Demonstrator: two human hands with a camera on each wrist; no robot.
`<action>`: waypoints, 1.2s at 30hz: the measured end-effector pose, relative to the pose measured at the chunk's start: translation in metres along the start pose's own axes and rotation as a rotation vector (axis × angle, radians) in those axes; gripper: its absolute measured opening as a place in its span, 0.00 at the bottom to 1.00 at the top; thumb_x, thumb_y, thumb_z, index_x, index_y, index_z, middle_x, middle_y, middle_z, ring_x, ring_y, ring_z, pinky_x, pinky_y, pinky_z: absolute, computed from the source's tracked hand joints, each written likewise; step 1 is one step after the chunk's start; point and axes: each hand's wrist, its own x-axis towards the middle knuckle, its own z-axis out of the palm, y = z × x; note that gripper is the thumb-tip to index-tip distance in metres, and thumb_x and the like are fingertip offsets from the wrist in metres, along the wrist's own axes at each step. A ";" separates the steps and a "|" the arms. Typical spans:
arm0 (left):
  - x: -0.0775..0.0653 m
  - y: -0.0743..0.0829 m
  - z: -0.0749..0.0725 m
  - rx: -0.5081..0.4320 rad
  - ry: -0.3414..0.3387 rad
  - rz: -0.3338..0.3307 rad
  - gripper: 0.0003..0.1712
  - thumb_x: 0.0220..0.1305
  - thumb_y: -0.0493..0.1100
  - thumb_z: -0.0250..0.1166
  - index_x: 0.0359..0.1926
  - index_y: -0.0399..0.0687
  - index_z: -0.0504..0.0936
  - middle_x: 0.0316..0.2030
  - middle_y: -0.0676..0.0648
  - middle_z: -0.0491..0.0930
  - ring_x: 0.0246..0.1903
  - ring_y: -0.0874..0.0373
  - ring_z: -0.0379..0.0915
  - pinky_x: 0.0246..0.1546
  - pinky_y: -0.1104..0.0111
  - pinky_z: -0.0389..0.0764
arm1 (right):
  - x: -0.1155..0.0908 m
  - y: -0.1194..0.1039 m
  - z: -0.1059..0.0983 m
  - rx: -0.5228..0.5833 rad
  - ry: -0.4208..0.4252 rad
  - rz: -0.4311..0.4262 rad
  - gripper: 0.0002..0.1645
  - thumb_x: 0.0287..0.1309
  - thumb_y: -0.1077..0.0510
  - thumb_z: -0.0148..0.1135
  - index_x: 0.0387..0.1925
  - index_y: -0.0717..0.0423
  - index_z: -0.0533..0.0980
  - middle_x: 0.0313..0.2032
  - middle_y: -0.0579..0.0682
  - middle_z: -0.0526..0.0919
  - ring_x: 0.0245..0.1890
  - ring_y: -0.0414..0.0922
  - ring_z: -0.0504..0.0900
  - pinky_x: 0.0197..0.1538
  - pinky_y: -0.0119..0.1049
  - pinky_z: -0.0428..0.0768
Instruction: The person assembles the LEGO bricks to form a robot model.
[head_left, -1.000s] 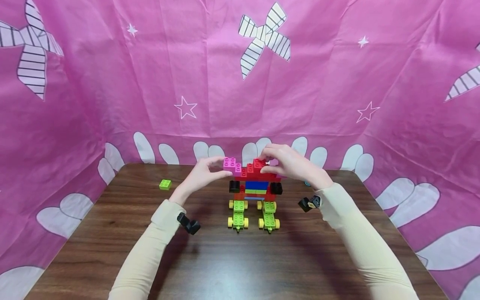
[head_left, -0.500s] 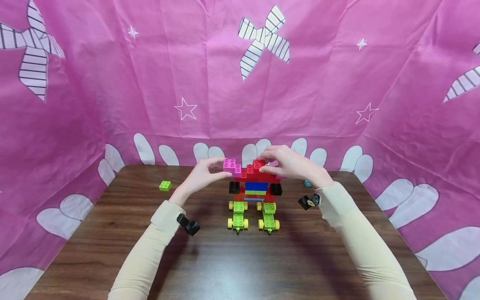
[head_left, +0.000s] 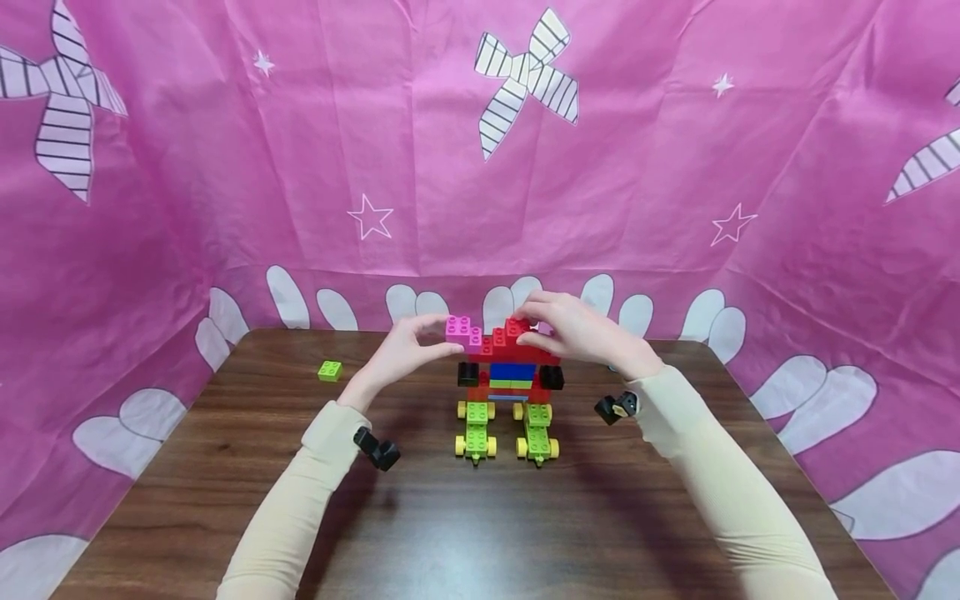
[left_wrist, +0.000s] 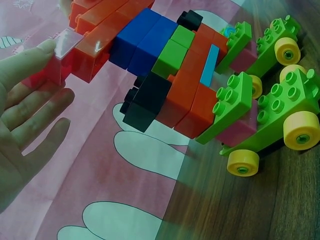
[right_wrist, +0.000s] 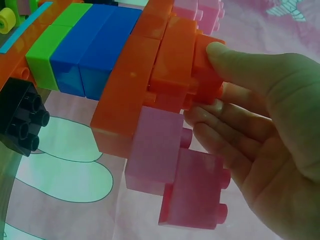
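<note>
A building-block figure of red bricks [head_left: 517, 353] stands upright in the head view, with a blue brick [head_left: 513, 372] at its middle and a black brick [head_left: 468, 374] on each side. Its feet are two lime wheeled bases [head_left: 476, 437] with yellow wheels. My left hand [head_left: 408, 350] holds the stepped pink bricks [head_left: 459, 329] at the upper left corner, thumb in front. My right hand [head_left: 581, 329] pinches the top red brick [right_wrist: 207, 67] between thumb and fingers. In the right wrist view, more pink bricks [right_wrist: 155, 150] stick out below that hand.
A lone lime brick [head_left: 330, 371] lies on the brown wooden table [head_left: 247, 467], back left. Pink patterned cloth [head_left: 637, 167] walls the table at the back and sides. Each wrist wears a small black camera [head_left: 378, 450].
Both hands stay at the figure's top with almost no movement. The small blue piece behind the right wrist is now mostly hidden.
</note>
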 end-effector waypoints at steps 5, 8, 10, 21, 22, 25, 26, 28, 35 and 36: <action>0.000 0.001 0.000 -0.004 -0.002 -0.003 0.25 0.55 0.44 0.69 0.55 0.45 0.77 0.48 0.43 0.82 0.49 0.50 0.78 0.54 0.56 0.77 | 0.000 -0.002 0.001 -0.014 0.011 0.007 0.18 0.53 0.50 0.67 0.43 0.54 0.80 0.37 0.48 0.80 0.35 0.43 0.79 0.42 0.34 0.80; 0.000 0.001 -0.001 -0.010 0.000 -0.002 0.26 0.55 0.44 0.69 0.55 0.45 0.77 0.48 0.42 0.82 0.50 0.49 0.77 0.55 0.53 0.75 | -0.001 -0.004 0.002 -0.036 0.029 0.006 0.18 0.52 0.50 0.68 0.43 0.54 0.79 0.37 0.47 0.80 0.35 0.43 0.78 0.42 0.34 0.80; 0.000 0.002 -0.001 -0.005 0.004 0.002 0.26 0.55 0.44 0.69 0.55 0.45 0.77 0.48 0.42 0.82 0.50 0.49 0.77 0.55 0.52 0.75 | -0.001 -0.005 0.002 -0.045 0.044 0.003 0.19 0.51 0.51 0.68 0.43 0.54 0.79 0.36 0.48 0.79 0.35 0.43 0.77 0.42 0.34 0.79; -0.001 0.000 -0.002 0.007 0.009 0.004 0.26 0.55 0.45 0.69 0.55 0.45 0.77 0.47 0.43 0.83 0.49 0.50 0.78 0.53 0.58 0.77 | -0.001 -0.004 0.003 -0.030 0.043 0.001 0.19 0.52 0.50 0.67 0.45 0.54 0.79 0.37 0.47 0.79 0.33 0.39 0.76 0.39 0.33 0.79; -0.001 0.000 -0.002 0.004 0.007 0.000 0.26 0.55 0.45 0.69 0.55 0.46 0.77 0.47 0.43 0.83 0.49 0.51 0.78 0.53 0.58 0.77 | -0.001 -0.004 0.002 -0.013 0.036 -0.003 0.19 0.53 0.50 0.67 0.46 0.54 0.79 0.38 0.47 0.80 0.33 0.39 0.76 0.40 0.33 0.80; -0.001 0.000 -0.002 -0.005 0.002 -0.006 0.26 0.55 0.45 0.69 0.55 0.45 0.77 0.47 0.43 0.82 0.50 0.50 0.78 0.53 0.57 0.77 | -0.002 -0.002 -0.002 0.042 0.019 -0.013 0.19 0.55 0.53 0.65 0.47 0.55 0.79 0.40 0.48 0.81 0.35 0.40 0.79 0.42 0.34 0.81; -0.001 0.000 -0.001 -0.008 0.000 -0.006 0.26 0.55 0.45 0.69 0.55 0.45 0.77 0.47 0.43 0.82 0.50 0.50 0.78 0.53 0.57 0.77 | -0.003 -0.001 -0.003 0.056 0.014 -0.014 0.19 0.55 0.53 0.65 0.48 0.55 0.79 0.40 0.49 0.81 0.36 0.41 0.79 0.42 0.35 0.81; -0.001 0.000 -0.001 -0.011 -0.003 -0.005 0.26 0.56 0.44 0.68 0.55 0.45 0.77 0.48 0.43 0.82 0.50 0.49 0.78 0.54 0.56 0.77 | -0.004 0.001 -0.004 0.075 0.006 -0.011 0.19 0.56 0.54 0.64 0.49 0.55 0.79 0.41 0.48 0.82 0.37 0.41 0.80 0.43 0.35 0.81; 0.000 0.000 0.000 -0.021 -0.007 -0.005 0.26 0.56 0.44 0.68 0.56 0.45 0.77 0.48 0.42 0.82 0.50 0.48 0.77 0.55 0.52 0.75 | -0.003 0.003 -0.004 0.097 0.007 -0.001 0.19 0.55 0.54 0.65 0.48 0.55 0.80 0.40 0.48 0.82 0.35 0.40 0.81 0.41 0.34 0.81; 0.000 0.000 0.000 -0.021 -0.006 -0.006 0.26 0.56 0.45 0.68 0.56 0.45 0.77 0.48 0.42 0.82 0.51 0.48 0.77 0.56 0.52 0.74 | -0.004 0.003 -0.003 0.094 0.010 0.002 0.19 0.55 0.53 0.65 0.48 0.55 0.80 0.40 0.48 0.82 0.35 0.40 0.81 0.41 0.34 0.81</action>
